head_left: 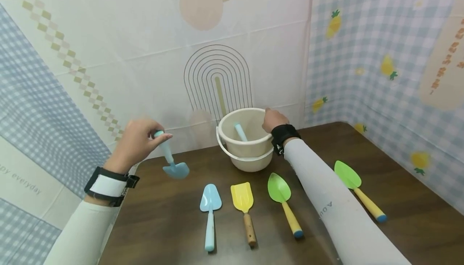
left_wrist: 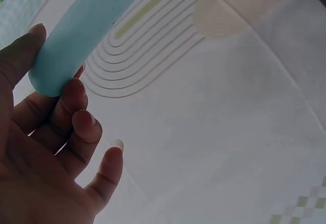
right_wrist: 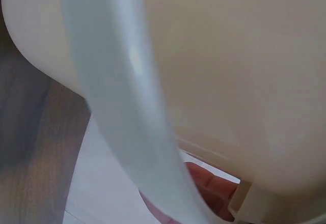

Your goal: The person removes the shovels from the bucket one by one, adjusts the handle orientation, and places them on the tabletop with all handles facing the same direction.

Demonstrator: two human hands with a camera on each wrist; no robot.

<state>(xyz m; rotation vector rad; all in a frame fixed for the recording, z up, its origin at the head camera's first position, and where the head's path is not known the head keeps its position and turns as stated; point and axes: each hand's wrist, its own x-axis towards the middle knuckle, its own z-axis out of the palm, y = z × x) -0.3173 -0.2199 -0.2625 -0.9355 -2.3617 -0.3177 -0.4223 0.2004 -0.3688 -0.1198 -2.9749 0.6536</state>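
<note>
A: Near row on the tabletop [head_left: 170, 224]: pale blue trowel [head_left: 210, 212], yellow spade [head_left: 244, 208], two green scoops [head_left: 284, 200] [head_left: 357, 188].

B: Held one?

A: Left hand [head_left: 135, 142] pinches the blue shovel [head_left: 170, 158] at its handle top, blade hanging above the tabletop. Looks like light, stiff plastic; smooth handle could slip.

B: Bucket?

A: Cream bucket [head_left: 246, 154] at the back, one blue handle [head_left: 240, 131] inside. Right hand [head_left: 273, 119] grips its rim.

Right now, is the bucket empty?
No, the cream bucket already has a light blue handle sticking up inside it.
</note>
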